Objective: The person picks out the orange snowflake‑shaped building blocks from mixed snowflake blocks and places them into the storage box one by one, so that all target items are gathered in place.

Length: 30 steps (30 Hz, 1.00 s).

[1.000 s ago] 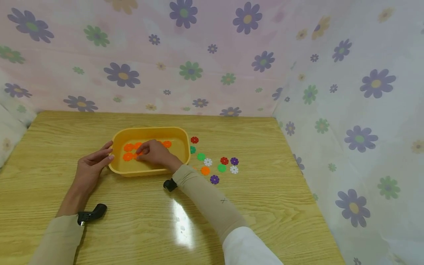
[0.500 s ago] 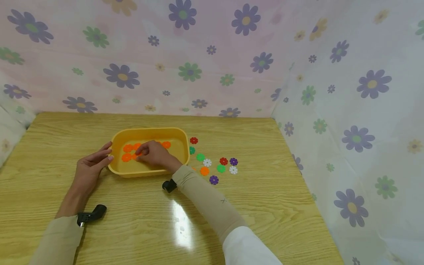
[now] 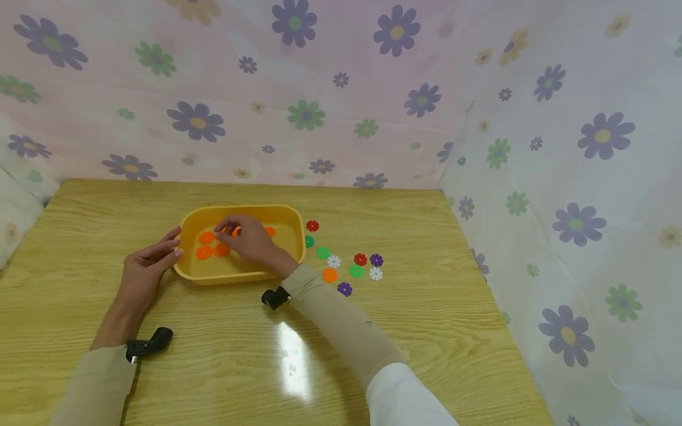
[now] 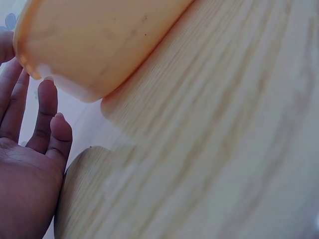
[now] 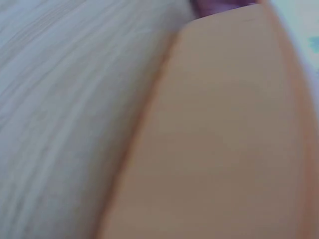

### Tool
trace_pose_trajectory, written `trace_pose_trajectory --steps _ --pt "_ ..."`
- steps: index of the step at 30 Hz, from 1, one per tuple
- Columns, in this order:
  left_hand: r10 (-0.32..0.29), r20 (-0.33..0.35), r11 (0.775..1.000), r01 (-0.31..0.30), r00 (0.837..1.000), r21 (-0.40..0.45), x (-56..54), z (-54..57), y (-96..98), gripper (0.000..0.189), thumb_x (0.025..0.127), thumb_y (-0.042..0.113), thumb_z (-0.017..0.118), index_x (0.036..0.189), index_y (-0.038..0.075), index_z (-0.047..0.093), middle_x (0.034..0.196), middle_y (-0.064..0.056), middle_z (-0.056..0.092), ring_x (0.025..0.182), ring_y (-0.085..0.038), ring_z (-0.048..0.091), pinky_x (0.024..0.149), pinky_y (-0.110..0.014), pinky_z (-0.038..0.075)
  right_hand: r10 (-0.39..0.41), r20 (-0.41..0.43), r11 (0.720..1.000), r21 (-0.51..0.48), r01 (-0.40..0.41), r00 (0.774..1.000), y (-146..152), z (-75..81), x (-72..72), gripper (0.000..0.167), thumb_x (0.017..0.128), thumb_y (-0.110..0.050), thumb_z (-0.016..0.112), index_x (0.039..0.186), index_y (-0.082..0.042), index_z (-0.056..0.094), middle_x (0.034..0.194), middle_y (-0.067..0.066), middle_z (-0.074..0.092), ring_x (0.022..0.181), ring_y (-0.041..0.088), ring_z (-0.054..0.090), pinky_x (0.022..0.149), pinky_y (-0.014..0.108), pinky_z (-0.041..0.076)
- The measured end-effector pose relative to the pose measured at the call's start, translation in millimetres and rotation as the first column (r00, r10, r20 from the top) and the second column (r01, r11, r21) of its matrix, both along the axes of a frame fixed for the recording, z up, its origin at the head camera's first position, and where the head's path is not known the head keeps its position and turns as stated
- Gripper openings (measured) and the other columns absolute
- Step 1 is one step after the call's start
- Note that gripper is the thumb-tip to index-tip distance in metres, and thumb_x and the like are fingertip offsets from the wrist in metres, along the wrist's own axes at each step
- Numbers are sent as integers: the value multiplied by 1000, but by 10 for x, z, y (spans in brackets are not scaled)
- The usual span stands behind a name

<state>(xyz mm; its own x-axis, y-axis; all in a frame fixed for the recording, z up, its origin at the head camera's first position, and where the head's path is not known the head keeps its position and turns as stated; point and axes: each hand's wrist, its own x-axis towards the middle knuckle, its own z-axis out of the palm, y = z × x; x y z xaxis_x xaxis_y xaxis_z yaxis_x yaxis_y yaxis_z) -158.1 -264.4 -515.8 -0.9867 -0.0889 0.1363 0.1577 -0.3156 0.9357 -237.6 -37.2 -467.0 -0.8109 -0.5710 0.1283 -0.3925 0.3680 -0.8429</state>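
A yellow plastic bin sits on the wooden table. Several orange, flower-shaped discs lie on its floor, two of them forming a near row at the left. My left hand rests fingertips and thumb against the bin's left end; the left wrist view shows its fingers mostly straight beside the wall. My right hand is over the bin, thumb and index fingertips close together near the back discs. An orange patch shows between them; whether a disc is pinched I cannot tell. The right wrist view shows mainly the bin's outer wall.
To the bin's right lie loose discs: red, green, white, orange and purple among them. Flower-patterned cloth hangs along the table's back and right edges.
My right hand has shifted up and back from the near row of discs, leaving the orange disc there in plain view. The left hand stays at the bin's end.
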Motion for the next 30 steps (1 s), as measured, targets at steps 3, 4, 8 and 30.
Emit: trace_pose_trajectory --steps 3,4,8,30 --pt "-1 0 1000 1 1000 1 -6 4 1 26 94 -10 65 118 -6 73 129 10 70 128 4 57 97 -11 49 10 -36 997 -80 -13 999 52 179 -11 12 101 -13 64 105 -4 72 95 9 71 77 8 59 61 14 45" --pt "-1 0 1000 1 1000 1 -7 5 2 26 94 -10 65 118 -6 73 129 10 70 128 4 57 97 -11 49 8 -50 995 -97 -13 999 75 254 -17 12 101 -13 64 105 -4 72 94 10 72 76 9 59 60 14 44" --pt "3 -3 1000 -3 1000 1 -8 3 5 26 94 -11 65 117 -5 73 129 10 70 128 3 57 96 -11 50 19 -83 983 -179 -34 996 236 641 -33 14 100 -10 65 106 0 73 94 14 73 74 16 61 55 18 41" --pt "8 4 1000 -8 1000 -26 2 -6 -6 26 94 -9 66 119 -6 72 129 11 70 128 4 57 95 -10 50 -127 27 991 31 126 992 2283 694 44 21 102 -12 63 118 -2 73 99 21 72 60 15 55 57 25 46"
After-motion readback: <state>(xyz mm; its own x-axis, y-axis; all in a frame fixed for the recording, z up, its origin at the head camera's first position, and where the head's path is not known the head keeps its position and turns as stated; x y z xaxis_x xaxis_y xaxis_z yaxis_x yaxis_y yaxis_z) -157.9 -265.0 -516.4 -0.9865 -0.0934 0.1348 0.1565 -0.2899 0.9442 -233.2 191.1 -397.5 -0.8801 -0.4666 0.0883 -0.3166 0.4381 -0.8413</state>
